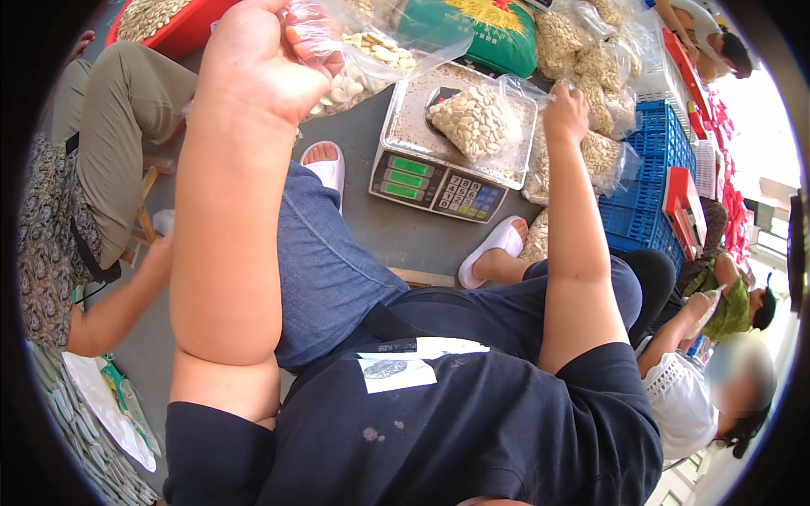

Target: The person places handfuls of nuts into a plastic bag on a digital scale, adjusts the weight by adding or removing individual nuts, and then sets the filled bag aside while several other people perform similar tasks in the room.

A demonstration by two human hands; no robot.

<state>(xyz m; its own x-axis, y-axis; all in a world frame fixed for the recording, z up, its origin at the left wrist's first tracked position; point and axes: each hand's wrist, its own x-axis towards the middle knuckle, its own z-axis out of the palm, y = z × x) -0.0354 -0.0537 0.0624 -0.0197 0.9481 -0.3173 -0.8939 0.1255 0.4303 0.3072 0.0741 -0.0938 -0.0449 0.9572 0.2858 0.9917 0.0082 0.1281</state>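
My left hand (285,69) is raised at the upper left. Its fingers curl around the thin film of a clear plastic bag (354,85) with white pumpkin seeds inside. Ahead of me on the floor stands a digital price scale (395,142) with a lit green display and a keypad. A filled clear bag of pumpkin seeds (474,123) rests on its steel pan. My right hand (566,114) is at the pan's right edge, its fingers closed on the gathered plastic that runs from that bag.
More seed bags (598,69) are piled right of the scale, beside blue plastic crates (645,190). Behind it lies a green printed sack (474,31). A red basin of seeds (171,28) is at upper left. People sit close on both sides; a co-worker's forearm (120,303) is left.
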